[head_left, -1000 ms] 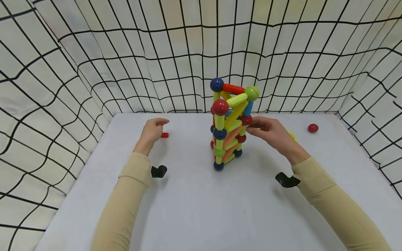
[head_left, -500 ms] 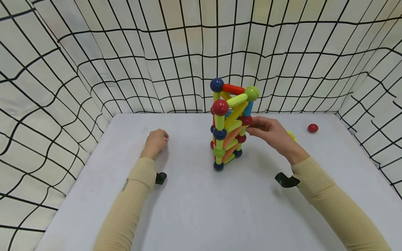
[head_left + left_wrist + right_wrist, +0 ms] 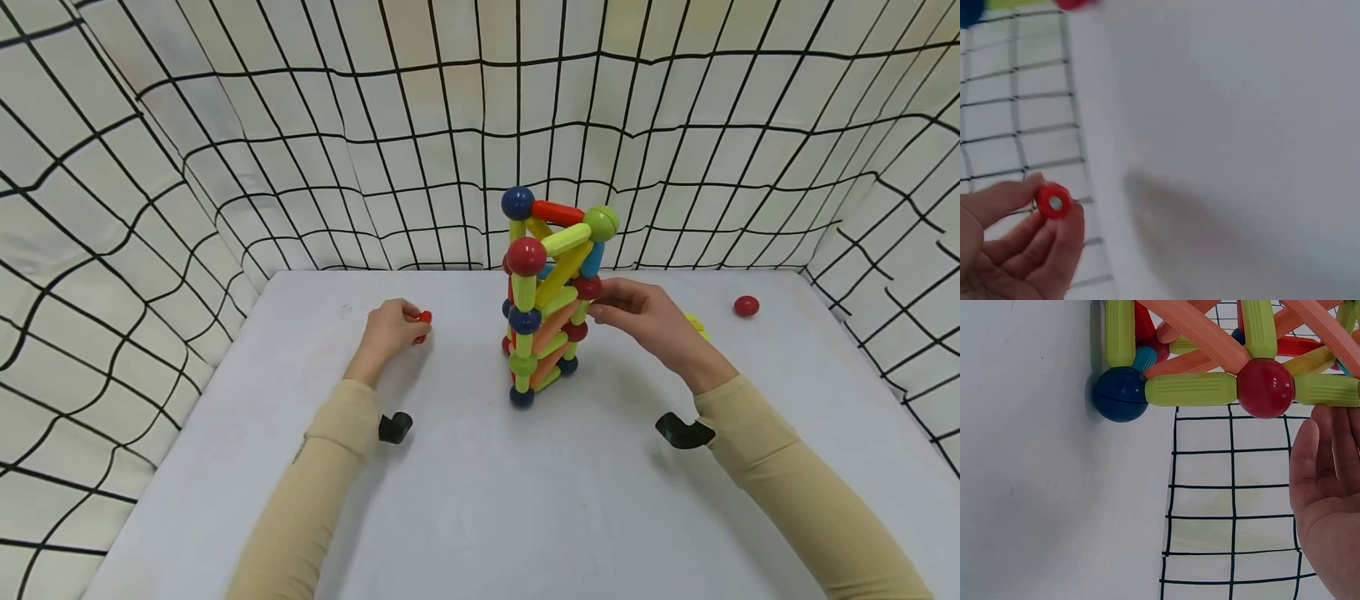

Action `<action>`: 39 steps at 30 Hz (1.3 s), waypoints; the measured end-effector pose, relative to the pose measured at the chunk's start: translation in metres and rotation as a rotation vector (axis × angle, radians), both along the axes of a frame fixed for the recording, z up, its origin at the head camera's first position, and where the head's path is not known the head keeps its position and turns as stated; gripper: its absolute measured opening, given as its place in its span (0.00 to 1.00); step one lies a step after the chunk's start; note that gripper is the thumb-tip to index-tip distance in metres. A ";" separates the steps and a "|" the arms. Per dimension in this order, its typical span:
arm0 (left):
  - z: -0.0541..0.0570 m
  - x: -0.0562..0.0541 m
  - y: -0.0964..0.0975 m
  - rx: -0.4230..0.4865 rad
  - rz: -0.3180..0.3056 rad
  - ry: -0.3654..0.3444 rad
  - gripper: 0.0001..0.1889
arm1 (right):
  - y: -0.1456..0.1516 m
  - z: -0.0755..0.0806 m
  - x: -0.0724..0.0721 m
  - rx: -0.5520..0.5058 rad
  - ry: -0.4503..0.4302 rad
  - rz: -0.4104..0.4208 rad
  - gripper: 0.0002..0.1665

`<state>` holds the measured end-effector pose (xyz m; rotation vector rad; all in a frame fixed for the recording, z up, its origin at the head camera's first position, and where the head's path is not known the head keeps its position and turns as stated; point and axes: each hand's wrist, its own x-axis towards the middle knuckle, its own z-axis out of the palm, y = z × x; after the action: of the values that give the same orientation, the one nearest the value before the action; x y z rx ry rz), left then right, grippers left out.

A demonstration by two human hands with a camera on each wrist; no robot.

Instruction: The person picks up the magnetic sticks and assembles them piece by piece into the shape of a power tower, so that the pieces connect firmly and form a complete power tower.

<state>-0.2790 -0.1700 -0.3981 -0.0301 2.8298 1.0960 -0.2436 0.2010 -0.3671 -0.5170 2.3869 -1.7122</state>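
In the head view, my left hand point(image 3: 388, 330) pinches a red magnetic stick point(image 3: 425, 317) just over the left part of the white table. The left wrist view shows the stick end-on, its silvery magnet facing the camera, between thumb and fingers. A tall tower point(image 3: 524, 293) of magnetic sticks and balls stands upright at mid table. At its right side, my right hand point(image 3: 651, 323) touches it with fairly straight fingers. Up close, the right wrist view has those fingertips against a green stick point(image 3: 1327, 389) beside a red ball point(image 3: 1265, 388); the thumb sits apart from it.
A loose red ball point(image 3: 746, 306) lies at the table's far right. Behind my right wrist, a yellow piece point(image 3: 697, 325) is partly hidden. Black netting point(image 3: 442, 133) over white walls encloses the back and sides of the table point(image 3: 480, 500).
My left hand has come down on the red stick, picked it up and carried it rightward, toward the tower. The right hand and tower have stayed in place.
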 end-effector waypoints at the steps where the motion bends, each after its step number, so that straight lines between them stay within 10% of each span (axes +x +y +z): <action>1: 0.007 0.002 0.006 0.103 -0.008 -0.008 0.19 | 0.000 0.000 0.000 0.000 0.002 0.002 0.26; 7: 0.069 0.026 0.049 0.634 -0.080 0.076 0.23 | -0.001 0.000 -0.001 0.021 0.015 0.005 0.26; 15: 0.131 0.050 0.085 0.781 -0.124 0.135 0.20 | -0.002 -0.001 0.000 0.020 0.004 -0.004 0.26; 24: 0.139 0.050 0.094 0.807 -0.088 0.070 0.21 | -0.002 0.000 0.000 0.028 -0.002 -0.016 0.26; 39: 0.140 0.060 0.092 0.684 -0.141 0.189 0.16 | -0.002 -0.002 0.000 0.007 -0.001 -0.003 0.25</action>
<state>-0.2188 -0.0784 -0.2583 0.3355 2.3870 2.0397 -0.2434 0.1995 -0.3688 -0.5116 2.3939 -1.7044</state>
